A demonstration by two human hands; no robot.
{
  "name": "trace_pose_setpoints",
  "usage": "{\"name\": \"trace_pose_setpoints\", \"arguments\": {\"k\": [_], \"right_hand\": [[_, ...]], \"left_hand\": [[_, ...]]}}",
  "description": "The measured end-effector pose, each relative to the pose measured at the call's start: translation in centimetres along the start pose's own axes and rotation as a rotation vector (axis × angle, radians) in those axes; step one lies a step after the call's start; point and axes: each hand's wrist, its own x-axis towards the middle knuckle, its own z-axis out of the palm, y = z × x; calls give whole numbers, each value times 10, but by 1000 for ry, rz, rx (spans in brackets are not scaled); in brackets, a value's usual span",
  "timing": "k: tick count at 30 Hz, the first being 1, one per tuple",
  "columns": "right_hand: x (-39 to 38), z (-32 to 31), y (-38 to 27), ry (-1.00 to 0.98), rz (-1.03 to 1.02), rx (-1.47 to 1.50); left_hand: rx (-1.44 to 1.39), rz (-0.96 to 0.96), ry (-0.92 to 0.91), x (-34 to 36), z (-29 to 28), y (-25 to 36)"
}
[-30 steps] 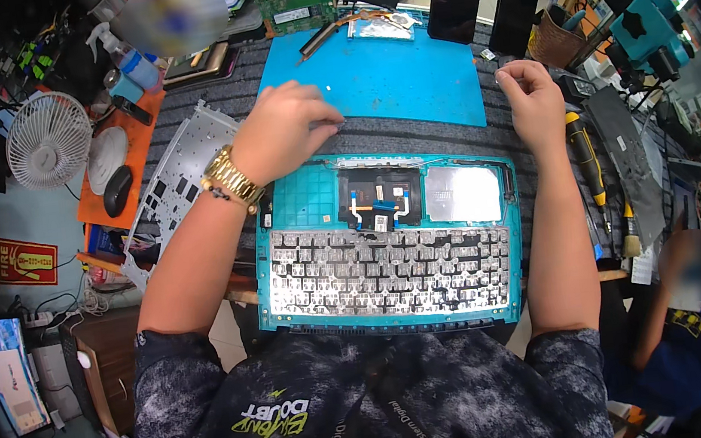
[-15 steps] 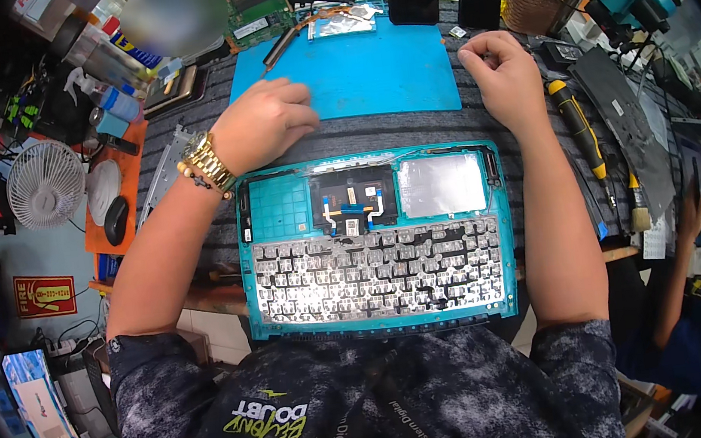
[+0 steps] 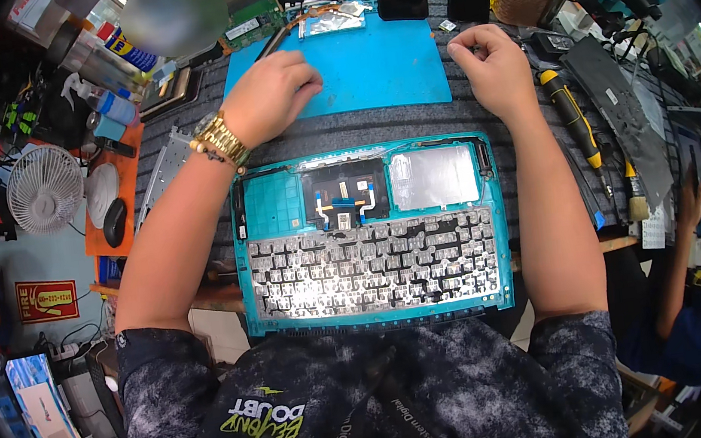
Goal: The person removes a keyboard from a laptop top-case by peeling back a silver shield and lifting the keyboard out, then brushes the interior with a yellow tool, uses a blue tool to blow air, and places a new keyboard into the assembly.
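My left hand (image 3: 274,93) hangs over the left part of a blue work mat (image 3: 381,73), fingers curled toward the thumb. Anything inside its grip is hidden. Just right of the mat is my right hand (image 3: 492,69), its thumb and forefinger drawn together and the other fingers folded. What it pinches, if anything, cannot be made out. Between my forearms lies a teal laptop top case (image 3: 274,209), inner side up. A silvery keyboard backing plate (image 3: 373,268) fills its near half. The touchpad's underside (image 3: 346,193), with ribbon cables, sits beyond that plate.
Behind the mat are a green circuit board (image 3: 244,6) and a copper heat pipe (image 3: 282,36). A yellow-black screwdriver (image 3: 571,120) and a brush (image 3: 636,195) lie to the right. At left stand a white fan (image 3: 46,189) and a spray bottle (image 3: 108,104). Another person's arm (image 3: 683,250) shows at far right.
The whole view has shifted slightly. My left hand has turned a little and moved slightly farther over the mat, while my right hand keeps nearly the same pose.
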Motion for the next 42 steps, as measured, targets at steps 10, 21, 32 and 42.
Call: {"name": "trace_pose_setpoints", "arguments": {"k": [10,21,32,42], "right_hand": [[-3,1,-2,-9,-20,15],[-3,-4,-4,49,-104,-10],[-16,-21,-19,83,-123,72],[-157,-87,-66,129,-7,426]], "left_hand": [[49,-93,52,-3,-4,-7],[-64,-206,115,-17,-8,2],[-135,-383,234,-32,-11,12],[-223,-422,232,-85,-56,63]]}}
